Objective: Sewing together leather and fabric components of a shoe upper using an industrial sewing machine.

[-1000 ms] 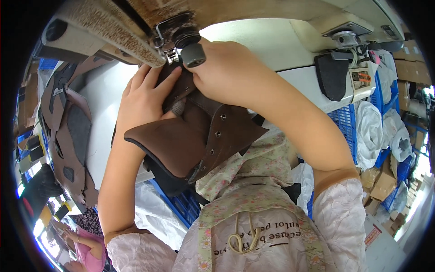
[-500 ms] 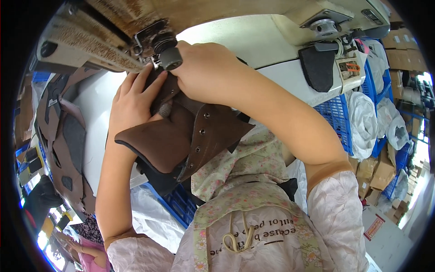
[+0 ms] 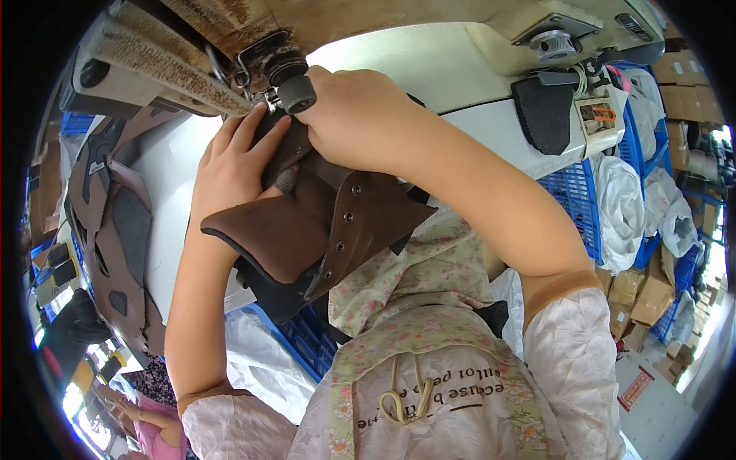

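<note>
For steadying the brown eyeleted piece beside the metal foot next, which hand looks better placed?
Probably the left hand: its fingers spread over the brown piece, fingertips close to the metal foot. The right hand is near too, but its fingertips are out of sight.

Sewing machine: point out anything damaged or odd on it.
The sewing machine head, upper left, has mottled brown patches that look odd against its paler casing; worn paint or grime, I can't tell.

From my end I see a sewing workshop: a worn sewing machine (image 3: 399, 15) spans the frame's top, cut brown pieces (image 3: 90, 195) lie at left, blue crates (image 3: 571, 198) and cardboard boxes (image 3: 655, 297) crowd the right.
</note>
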The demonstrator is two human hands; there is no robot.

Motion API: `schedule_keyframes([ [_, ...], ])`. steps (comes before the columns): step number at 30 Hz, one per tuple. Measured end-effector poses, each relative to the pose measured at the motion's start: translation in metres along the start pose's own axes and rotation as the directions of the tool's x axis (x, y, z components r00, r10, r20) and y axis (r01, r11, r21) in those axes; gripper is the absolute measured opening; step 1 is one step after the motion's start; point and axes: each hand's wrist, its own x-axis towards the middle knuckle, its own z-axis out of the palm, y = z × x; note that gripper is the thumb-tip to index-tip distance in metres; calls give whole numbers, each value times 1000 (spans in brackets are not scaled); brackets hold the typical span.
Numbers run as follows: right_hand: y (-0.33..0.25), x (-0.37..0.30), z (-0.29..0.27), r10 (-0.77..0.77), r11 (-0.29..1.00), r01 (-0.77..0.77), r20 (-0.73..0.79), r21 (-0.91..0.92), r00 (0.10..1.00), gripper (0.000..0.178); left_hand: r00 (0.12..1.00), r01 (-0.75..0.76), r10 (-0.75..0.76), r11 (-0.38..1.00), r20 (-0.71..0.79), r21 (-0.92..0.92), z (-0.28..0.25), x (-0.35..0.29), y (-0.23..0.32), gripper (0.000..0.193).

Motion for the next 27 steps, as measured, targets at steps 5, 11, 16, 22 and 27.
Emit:
schedule_keyframes([
  [5, -1, 0, -2, 4, 1000, -4, 17, 9, 1000, 19, 1000, -6, 6, 1000, -6, 0, 2, -1, -1, 69],
  [11, 0, 0, -1, 15, 1000, -15, 11, 17, 1000, 19, 1000, -2, 2, 1000, -7, 18, 2, -1, -1, 66],
  [16, 4, 0, -4, 23, 996, -22, -10, 90, 1000, 20, 999, 34, -34, 999, -25, 30, -1, -3, 3, 59],
  [22, 12, -9, -15, -12, 990, -1, 89, 141, 996, 24, 1000, 7, -9, 997, -26, -79, -10, -2, 4, 57],
  [27, 12, -8, -16, -9, 976, -14, 104, 219, 994, 25, 999, -49, 47, 994, -20, -94, -18, -2, 5, 59],
])
